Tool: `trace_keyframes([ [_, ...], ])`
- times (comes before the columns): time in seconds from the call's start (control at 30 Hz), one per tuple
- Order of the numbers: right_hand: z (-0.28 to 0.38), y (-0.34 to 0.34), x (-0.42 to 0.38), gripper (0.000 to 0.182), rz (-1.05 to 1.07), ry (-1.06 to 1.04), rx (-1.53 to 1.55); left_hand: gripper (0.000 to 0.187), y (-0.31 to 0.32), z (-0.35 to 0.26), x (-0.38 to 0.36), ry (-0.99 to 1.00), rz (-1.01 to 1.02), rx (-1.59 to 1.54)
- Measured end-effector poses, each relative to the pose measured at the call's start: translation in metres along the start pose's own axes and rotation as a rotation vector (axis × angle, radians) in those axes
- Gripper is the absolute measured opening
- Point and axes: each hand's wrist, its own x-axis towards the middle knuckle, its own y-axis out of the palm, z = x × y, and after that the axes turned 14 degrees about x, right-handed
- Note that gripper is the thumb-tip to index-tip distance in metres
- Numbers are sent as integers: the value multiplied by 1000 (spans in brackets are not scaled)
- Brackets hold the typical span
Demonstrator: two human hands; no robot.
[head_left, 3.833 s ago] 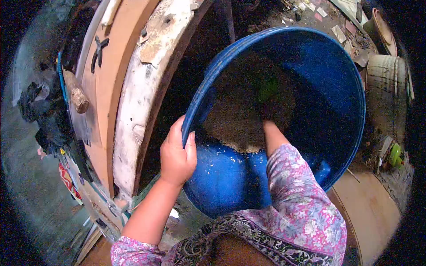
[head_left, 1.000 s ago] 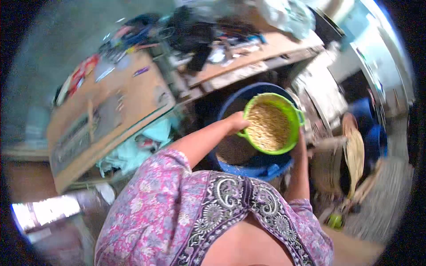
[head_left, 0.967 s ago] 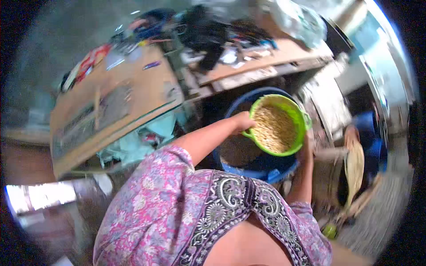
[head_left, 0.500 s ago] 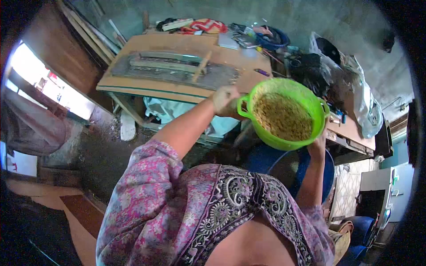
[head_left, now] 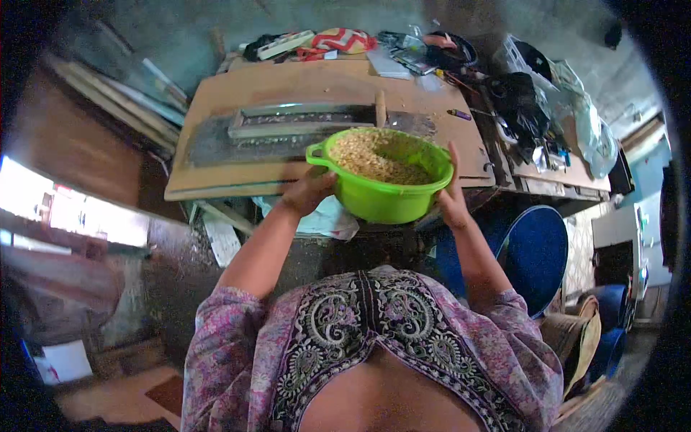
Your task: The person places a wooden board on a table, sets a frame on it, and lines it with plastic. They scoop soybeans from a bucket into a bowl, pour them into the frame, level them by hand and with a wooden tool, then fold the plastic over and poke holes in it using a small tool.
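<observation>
The left hand (head_left: 309, 191) and right hand (head_left: 452, 203) grip the bowl (head_left: 387, 201) in their fingers (head_left: 328, 178), near the worktop (head_left: 277, 83); its grain (head_left: 356, 155) banks leftward.

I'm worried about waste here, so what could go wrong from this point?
Spilling: the grain is banked up towards the left rim of the green bowl, so a leftward tip might send some over.

Bumping: in this view the wooden frame on the table shows just beyond the bowl; moving it forward carelessly could catch the frame and jolt grain out.
</observation>
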Motion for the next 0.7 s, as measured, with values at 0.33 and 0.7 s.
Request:
trace_keyframes([
  [0.33,-37,28,49,93,-156,-60,-45,80,-68,16,26,-128,-51,299],
  [0.7,-57,32,74,84,-276,40,-179,75,-80,-32,52,-314,232,-126],
])
